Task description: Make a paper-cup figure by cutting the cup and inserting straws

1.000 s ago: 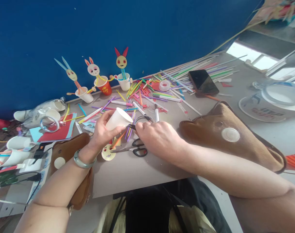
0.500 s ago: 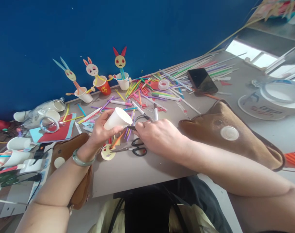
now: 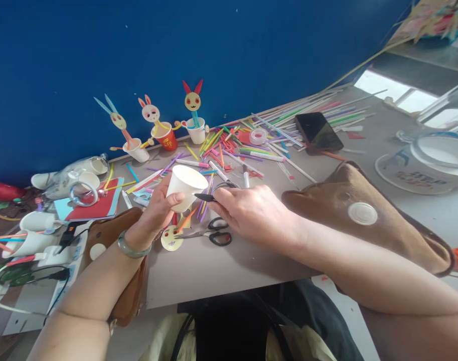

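Note:
My left hand [image 3: 161, 210], with a jade-like bangle at the wrist, is wrapped round a white paper cup [image 3: 184, 188] tilted above the table. My right hand [image 3: 247, 208] grips a black pointed tool [image 3: 203, 197], its exact kind hidden by the fingers. Its tip meets the side of the cup near the rim; whether it goes through, I cannot tell. Below the hands lie scissors [image 3: 219, 237] with black handles, the blades reaching a round yellow paper face [image 3: 171, 238]. An orange strip [image 3: 186, 220] lies just above the face.
Three cup figures with paper heads, one in a red cup [image 3: 164, 136], stand by the blue wall. Coloured sticks, markers and a tape roll [image 3: 258, 135] cover the table's back. A phone [image 3: 319, 131] and a brown cushion [image 3: 349, 215] are right; a brown pouch [image 3: 119, 260] is left.
The cup has turned slightly more upright in my left hand, and the black tool's tip now overlaps its side. The whole view has shifted a little.

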### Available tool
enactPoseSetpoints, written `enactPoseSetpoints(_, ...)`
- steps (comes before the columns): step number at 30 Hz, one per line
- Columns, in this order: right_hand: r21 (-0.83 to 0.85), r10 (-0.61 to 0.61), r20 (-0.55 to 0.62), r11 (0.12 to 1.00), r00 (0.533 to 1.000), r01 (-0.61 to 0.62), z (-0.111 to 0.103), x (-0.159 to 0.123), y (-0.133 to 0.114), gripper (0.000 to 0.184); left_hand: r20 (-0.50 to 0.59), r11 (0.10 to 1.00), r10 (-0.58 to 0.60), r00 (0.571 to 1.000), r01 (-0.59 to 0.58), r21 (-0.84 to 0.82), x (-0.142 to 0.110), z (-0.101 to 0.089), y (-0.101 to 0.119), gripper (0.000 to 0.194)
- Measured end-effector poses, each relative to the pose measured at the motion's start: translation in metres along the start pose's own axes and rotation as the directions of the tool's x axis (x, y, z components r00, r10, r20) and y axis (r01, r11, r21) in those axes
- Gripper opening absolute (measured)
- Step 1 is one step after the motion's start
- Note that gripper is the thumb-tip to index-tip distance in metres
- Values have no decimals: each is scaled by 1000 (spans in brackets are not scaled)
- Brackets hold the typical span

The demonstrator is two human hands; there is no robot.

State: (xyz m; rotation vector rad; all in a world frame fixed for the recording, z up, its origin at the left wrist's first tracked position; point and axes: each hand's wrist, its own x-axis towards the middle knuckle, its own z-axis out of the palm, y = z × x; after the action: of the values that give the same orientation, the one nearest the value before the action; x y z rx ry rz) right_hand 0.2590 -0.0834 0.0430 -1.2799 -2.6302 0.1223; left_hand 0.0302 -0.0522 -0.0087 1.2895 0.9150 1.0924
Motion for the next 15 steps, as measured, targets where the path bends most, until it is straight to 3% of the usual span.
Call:
enactPoseSetpoints(6, 224, 16, -80, 975, 997, 3, 3, 3, 5, 31, 34, 1000, 13, 999, -12, -10, -2, 4, 3, 56)
enactPoseSetpoints(11, 588, 16, -139, 806, 990, 69, 6, 7, 10, 30, -1, 998, -30, 1000, 30, 50, -8, 17, 18, 54)
enactPoseSetpoints(15, 705, 6, -104, 705, 995, 69, 6, 12, 12, 34, -33, 991, -43, 998, 47, 127, -10, 22, 26, 50)
